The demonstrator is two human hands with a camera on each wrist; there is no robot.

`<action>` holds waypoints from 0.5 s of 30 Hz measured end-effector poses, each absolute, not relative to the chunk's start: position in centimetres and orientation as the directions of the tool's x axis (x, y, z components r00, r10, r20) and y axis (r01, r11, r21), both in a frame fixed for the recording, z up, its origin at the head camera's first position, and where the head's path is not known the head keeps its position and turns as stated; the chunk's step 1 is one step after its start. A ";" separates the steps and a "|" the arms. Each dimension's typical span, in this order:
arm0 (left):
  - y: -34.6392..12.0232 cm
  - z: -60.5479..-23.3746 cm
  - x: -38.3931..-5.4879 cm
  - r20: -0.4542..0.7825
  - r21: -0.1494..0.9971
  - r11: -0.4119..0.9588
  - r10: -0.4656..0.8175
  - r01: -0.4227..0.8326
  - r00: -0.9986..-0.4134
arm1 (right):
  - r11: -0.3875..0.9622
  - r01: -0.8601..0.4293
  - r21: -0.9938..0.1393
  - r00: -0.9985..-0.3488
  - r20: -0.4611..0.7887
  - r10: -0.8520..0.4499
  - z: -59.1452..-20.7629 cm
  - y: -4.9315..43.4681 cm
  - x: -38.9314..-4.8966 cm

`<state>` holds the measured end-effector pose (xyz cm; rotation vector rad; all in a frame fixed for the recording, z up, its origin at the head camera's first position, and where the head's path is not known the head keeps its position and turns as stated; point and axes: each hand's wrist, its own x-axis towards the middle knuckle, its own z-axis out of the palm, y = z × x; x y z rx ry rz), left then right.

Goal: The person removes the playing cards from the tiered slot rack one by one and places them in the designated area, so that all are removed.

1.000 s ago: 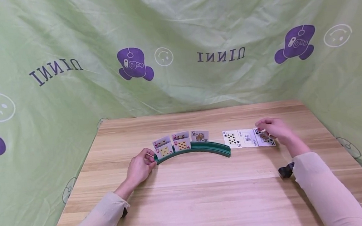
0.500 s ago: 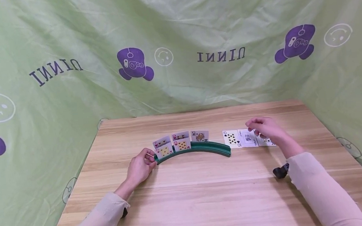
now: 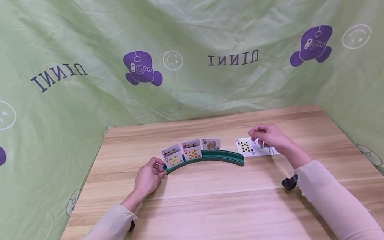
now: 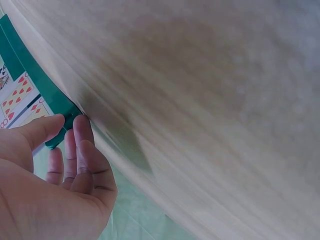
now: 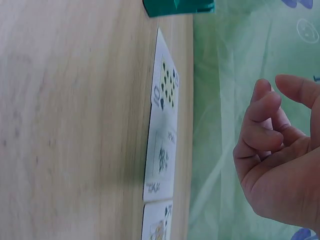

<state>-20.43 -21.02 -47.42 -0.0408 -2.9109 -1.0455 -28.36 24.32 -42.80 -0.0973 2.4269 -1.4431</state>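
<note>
A curved green card holder (image 3: pixel 222 156) stands on the table. My left hand (image 3: pixel 148 179) pinches its left end between thumb and fingers, as the left wrist view also shows. Two overlapping pairs of red cards (image 3: pixel 193 154) stand in its left half, with a queen (image 3: pixel 211 144) in the back row near the middle. To the holder's right, three cards lie face up in a row: a ten of spades (image 3: pixel 245 147), a joker (image 5: pixel 161 157) and a king (image 5: pixel 157 225). My right hand (image 3: pixel 269 136) hovers over the joker, fingers loosely bent, holding nothing.
The wooden table (image 3: pixel 213 209) reaches back to a green cloth (image 3: pixel 193 93) with purple prints, which also hangs at both sides. A black wrist camera (image 3: pixel 290 182) sits under the right sleeve.
My right hand has moved left from the king to above the joker, uncovering and then leaving the king partly hidden by the wrist. My left hand and the holder stay put.
</note>
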 end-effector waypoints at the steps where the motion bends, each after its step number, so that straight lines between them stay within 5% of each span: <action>1: -21.0 -47.4 -20.4 0.055 0.635 0.772 0.008 0.041 -0.998 | 0.483 0.098 -0.870 -0.947 -0.231 -0.224 -42.8 24.1 -28.3; 15: -21.0 -47.4 -20.5 0.045 0.637 0.771 0.002 0.030 -0.999 | 0.450 0.062 -0.891 -0.938 -0.206 -0.279 -42.9 21.5 -28.0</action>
